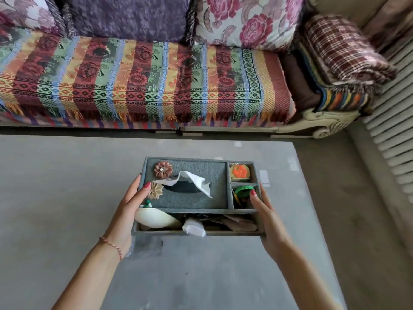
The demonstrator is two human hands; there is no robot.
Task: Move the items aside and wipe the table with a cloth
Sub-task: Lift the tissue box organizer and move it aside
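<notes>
A grey fabric organiser box point(201, 168) with a tissue slot is held over the grey table point(55, 198). A white tissue point(194, 180) sticks out of its top, beside two fabric flowers. Its side compartments hold an orange item point(240, 172) and a green item point(242, 192); the front compartment holds a cream pouch point(154, 218) and a white packet point(194, 228). My left hand point(131, 206) grips the box's left side, thumb on top. My right hand point(266, 211) grips its right side. No cloth is in view.
A sofa with a striped woven throw point(138, 81) and patterned cushions runs along the table's far edge. A folded plaid blanket point(344, 52) lies on its right armrest. A ribbed pale surface point(391, 130) stands at the right. Floor shows between table and sofa.
</notes>
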